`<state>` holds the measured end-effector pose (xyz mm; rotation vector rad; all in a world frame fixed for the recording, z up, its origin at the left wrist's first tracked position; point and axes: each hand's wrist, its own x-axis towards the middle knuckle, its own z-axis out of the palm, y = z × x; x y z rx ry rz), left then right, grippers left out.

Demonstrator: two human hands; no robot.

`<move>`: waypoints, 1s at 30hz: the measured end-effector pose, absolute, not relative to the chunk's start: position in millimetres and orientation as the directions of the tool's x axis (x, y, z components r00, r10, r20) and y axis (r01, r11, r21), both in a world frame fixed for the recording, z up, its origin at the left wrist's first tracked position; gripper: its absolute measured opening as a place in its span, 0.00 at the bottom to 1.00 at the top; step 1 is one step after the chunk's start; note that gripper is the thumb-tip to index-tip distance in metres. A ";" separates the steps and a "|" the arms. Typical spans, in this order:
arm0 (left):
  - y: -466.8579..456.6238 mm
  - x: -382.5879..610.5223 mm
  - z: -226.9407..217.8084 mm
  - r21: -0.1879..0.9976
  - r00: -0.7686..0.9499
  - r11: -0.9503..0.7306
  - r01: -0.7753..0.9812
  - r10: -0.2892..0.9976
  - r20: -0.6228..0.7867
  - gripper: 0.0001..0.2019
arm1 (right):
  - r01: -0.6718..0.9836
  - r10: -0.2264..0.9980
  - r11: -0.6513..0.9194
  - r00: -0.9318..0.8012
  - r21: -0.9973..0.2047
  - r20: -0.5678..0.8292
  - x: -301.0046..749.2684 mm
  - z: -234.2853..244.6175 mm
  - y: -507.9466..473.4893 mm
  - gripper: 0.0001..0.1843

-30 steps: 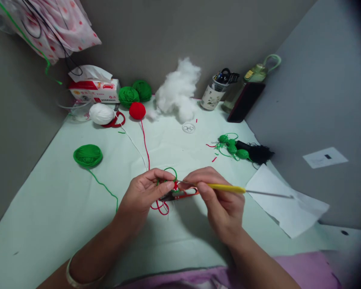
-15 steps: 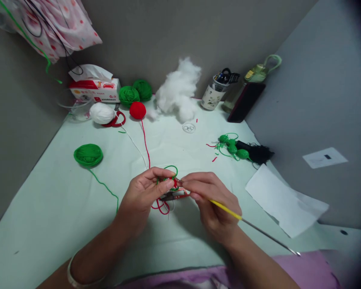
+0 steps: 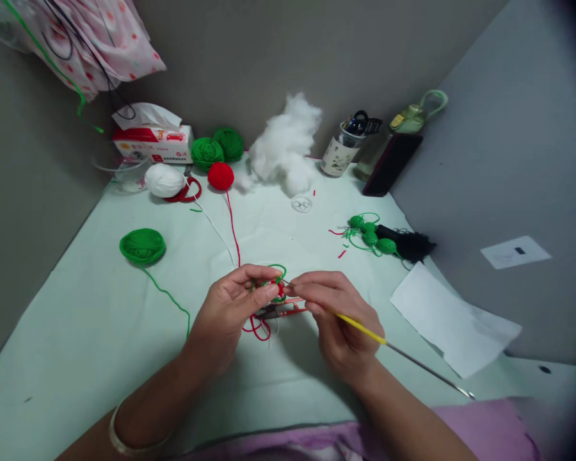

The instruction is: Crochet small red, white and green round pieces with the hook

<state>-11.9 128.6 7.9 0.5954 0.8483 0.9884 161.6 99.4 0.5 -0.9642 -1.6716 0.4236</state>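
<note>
My left hand [image 3: 230, 310] pinches a small red and green crochet piece [image 3: 274, 289] above the pale green table [image 3: 77, 346]. My right hand [image 3: 338, 320] is closed round a crochet hook [image 3: 393, 349] with a yellow grip, its hooked tip at the piece and its metal tail pointing down to the right. Green yarn runs from the piece to a green ball [image 3: 143, 246] at the left. Red and white strands lead back to a red ball [image 3: 220, 175] and a white ball [image 3: 164, 180]. Small scissors [image 3: 281, 312] lie under my hands.
At the back stand a tissue box [image 3: 152, 142], two green balls [image 3: 217, 148], white stuffing [image 3: 285, 150], a jar of tools [image 3: 340, 152], a bottle [image 3: 408, 121] and a dark phone [image 3: 391, 163]. Finished green pieces [image 3: 372, 235] and white paper [image 3: 454, 326] lie to the right.
My right hand has turned the hook so its tail swung from level to down and right. The fingers have moved in closer to the piece. My left hand has stayed put.
</note>
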 end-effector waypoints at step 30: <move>129.8 -10.9 7.6 0.798 0.271 0.426 -0.427 0.902 -0.336 0.12 | 0.238 0.813 0.572 -0.042 -0.785 0.581 163.0 5.4 102.2 0.15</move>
